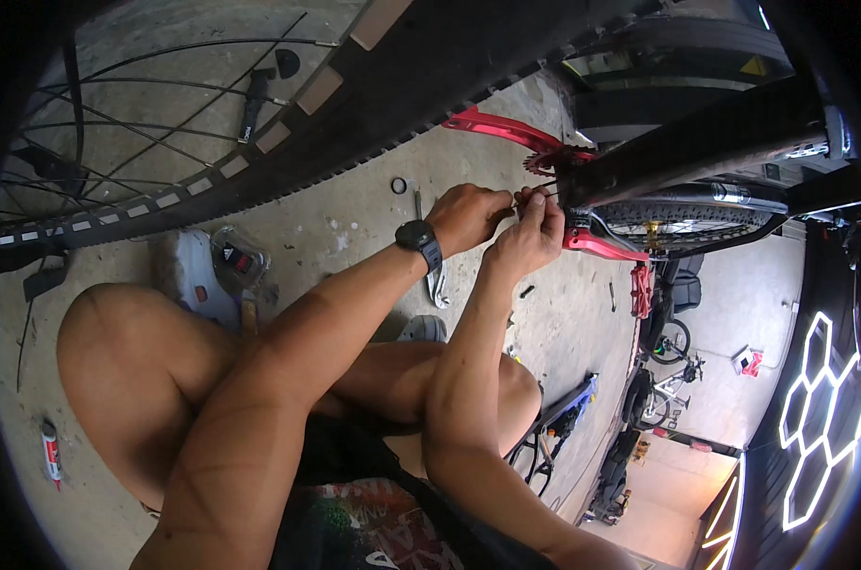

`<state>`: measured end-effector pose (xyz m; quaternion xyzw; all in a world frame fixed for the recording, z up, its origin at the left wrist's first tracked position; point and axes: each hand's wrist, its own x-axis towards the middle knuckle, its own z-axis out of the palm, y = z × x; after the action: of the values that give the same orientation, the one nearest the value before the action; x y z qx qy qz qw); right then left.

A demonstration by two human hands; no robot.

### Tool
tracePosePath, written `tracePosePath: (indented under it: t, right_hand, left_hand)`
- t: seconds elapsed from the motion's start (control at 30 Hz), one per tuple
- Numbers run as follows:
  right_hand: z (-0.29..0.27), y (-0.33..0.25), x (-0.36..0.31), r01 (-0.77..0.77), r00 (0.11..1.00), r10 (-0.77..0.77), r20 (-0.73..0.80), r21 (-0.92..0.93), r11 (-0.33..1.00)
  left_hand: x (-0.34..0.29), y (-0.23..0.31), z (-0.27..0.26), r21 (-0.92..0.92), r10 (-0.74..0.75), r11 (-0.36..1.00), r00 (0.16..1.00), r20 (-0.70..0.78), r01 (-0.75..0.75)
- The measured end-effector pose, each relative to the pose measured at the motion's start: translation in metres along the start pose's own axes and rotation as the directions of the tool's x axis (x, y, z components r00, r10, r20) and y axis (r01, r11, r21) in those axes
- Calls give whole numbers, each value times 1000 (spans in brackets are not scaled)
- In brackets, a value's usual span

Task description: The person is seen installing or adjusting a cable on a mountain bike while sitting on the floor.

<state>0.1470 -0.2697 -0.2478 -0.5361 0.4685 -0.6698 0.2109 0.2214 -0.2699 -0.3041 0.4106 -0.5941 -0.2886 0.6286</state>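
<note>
Both hands meet beside the dark bicycle frame [696, 142], close to its red crank arms [506, 125]. My left hand [466, 217], below a black wristwatch, is closed in a pinch; what lies in its fingertips is too small to make out. Right beside it, my right hand [533, 233] is closed, thumb and fingers pressed together around what looks like a thin dark cable [551, 187]. That cable runs from the frame into the fingers. A red chainring [542, 163] sits just beyond the hands.
A large bicycle tyre [354, 104] crosses the upper left. On the concrete floor lie pliers [437, 287], a black ring [399, 185], a clear plastic container [240, 258] and a red-and-white tube [51, 454]. A blue bike frame [568, 408] lies to the right.
</note>
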Motion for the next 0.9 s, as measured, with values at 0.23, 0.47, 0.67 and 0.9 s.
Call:
tracePosePath:
  t: [0.23, 0.47, 0.67, 0.9]
  right_hand:
    - [-22, 17, -15, -15, 998, 18, 53, -65, 998]
    - [-34, 45, -46, -233, 935, 273, 224, -190, 954]
    - [-32, 29, -71, -312, 872, 396, 289, -297, 903]
    - [-28, 17, -70, -317, 893, 344, 290, -138, 939]
  left_hand:
    - [-32, 5, 7, 41, -135, 990, 991, 4, 135]
    - [-79, -14, -12, 270, -366, 903, 928, 72, 336]
    - [-111, -5, -30, 355, -401, 865, 914, 61, 355]
    - [-105, 18, -38, 342, -342, 888, 939, 39, 309]
